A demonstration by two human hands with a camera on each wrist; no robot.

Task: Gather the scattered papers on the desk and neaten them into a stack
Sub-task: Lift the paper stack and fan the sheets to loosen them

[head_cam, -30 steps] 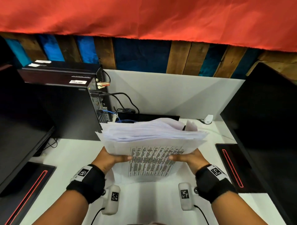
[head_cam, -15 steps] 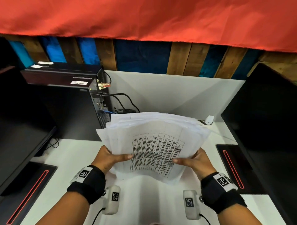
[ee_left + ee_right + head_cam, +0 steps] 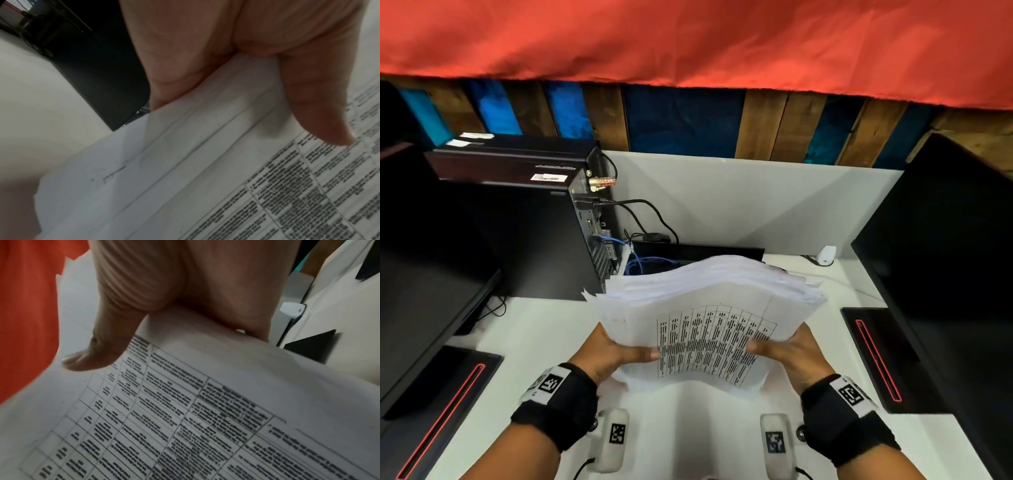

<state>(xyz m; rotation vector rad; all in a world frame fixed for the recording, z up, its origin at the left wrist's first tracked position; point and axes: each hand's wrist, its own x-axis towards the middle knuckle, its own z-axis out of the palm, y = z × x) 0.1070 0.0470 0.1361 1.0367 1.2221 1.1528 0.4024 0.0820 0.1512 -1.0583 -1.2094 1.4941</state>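
Note:
A thick bundle of white papers [image 3: 709,308] hangs above the white desk [image 3: 534,329], its edges uneven and fanned; the top sheet shows a printed table. My left hand [image 3: 616,349] grips the bundle's left side, thumb lying on top. My right hand [image 3: 787,353] grips the right side the same way. In the left wrist view the thumb [image 3: 316,104] presses the stepped sheet edges of the papers [image 3: 205,162]. In the right wrist view the thumb [image 3: 102,344] lies on the printed top sheet [image 3: 205,418]. The fingers under the bundle are hidden.
A black computer tower [image 3: 517,219] with cables stands at the back left. Black monitors flank the desk: one at the left [image 3: 424,291], one at the right [image 3: 941,274]. A white divider panel [image 3: 739,198] closes the back. A small white adapter [image 3: 825,255] lies at the back right.
The bundle has tipped from nearly flat to facing me, then tilted so its right side sits higher. Both hands kept their grip and shifted slightly right.

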